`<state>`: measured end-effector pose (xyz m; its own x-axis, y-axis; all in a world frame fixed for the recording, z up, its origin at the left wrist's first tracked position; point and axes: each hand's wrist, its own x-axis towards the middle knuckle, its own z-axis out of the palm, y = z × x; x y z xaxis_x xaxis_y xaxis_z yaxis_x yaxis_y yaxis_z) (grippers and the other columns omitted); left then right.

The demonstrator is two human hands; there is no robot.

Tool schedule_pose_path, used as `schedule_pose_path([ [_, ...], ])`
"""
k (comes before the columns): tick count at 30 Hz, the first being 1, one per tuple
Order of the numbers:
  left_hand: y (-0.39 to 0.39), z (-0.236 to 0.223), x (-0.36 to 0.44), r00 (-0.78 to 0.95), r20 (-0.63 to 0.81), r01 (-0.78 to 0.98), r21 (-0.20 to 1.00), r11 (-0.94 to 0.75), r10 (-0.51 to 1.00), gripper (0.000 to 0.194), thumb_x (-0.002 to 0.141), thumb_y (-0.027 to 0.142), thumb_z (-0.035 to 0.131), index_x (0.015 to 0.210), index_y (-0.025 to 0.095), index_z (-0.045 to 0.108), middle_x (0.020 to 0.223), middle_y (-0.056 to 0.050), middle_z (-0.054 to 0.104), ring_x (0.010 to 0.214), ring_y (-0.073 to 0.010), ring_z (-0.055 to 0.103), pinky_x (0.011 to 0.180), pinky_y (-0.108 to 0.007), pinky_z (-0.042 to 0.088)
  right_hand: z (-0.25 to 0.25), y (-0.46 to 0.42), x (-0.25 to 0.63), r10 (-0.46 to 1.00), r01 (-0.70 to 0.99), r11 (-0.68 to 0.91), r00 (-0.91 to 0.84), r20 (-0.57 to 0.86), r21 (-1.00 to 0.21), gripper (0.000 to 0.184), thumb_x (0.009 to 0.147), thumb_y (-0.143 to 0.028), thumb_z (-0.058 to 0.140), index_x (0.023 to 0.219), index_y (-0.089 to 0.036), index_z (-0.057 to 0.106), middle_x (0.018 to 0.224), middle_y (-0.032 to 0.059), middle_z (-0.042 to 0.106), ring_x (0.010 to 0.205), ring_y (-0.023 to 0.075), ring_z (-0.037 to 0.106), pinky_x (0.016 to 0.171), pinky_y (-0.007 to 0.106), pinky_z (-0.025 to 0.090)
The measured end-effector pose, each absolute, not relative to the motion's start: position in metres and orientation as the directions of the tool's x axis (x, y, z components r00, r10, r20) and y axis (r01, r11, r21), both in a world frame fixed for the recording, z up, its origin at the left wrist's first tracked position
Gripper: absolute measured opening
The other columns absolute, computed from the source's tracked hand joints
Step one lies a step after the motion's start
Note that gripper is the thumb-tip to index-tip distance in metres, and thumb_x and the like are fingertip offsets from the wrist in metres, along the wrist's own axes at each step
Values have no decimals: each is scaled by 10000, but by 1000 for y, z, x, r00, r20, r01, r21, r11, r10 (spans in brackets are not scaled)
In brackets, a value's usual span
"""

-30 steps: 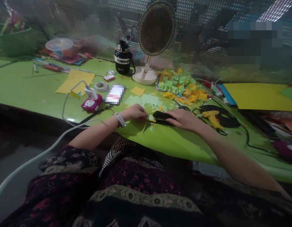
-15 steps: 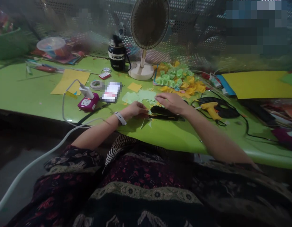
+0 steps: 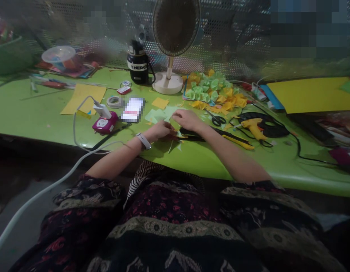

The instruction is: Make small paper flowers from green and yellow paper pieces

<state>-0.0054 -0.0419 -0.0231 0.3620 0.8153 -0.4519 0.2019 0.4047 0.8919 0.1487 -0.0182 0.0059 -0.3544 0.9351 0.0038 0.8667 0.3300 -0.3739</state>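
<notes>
At a glossy green tabletop point(image 3: 188, 160), fingers of the left hand point(image 3: 160, 131) and right hand point(image 3: 187, 120) curl close over smooth pale green paper scraps point(image 3: 159, 115), grip unclear. Black-handled scissors point(image 3: 216, 119) lie at two o'clock, a yellow glue gun point(image 3: 252, 126) at three, a round fan point(image 3: 175, 37) at twelve against perforated metal mesh point(image 3: 225, 49).

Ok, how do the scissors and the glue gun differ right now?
The scissors have black handles and metal blades, while the glue gun is bright yellow. The glue gun has a black cord running from it; the scissors have none. The scissors lie closer to the heap of paper pieces, and the glue gun lies farther right. Both lie on the green table.
</notes>
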Motion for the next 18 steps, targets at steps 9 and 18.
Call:
schedule_pose_path([
  [9,-45,-22,-3,337,-397,252,912,325,854,185,812,82,739,699,115,596,611,-29,643,549,-100,622,665,-287,515,8,-19,148,942,884,307,-335,-21,-352,304,930,-257,475,1103,-156,704,1178,104,722,1039,233,635,843,313,445],
  [18,-47,-16,2,290,-427,225,900,372,857,237,782,67,764,659,118,568,564,-9,609,552,-101,617,661,-281,520,6,-17,145,944,897,302,-328,-30,-322,294,925,-256,477,1084,-168,707,1175,110,721,1035,246,632,828,323,445],
])
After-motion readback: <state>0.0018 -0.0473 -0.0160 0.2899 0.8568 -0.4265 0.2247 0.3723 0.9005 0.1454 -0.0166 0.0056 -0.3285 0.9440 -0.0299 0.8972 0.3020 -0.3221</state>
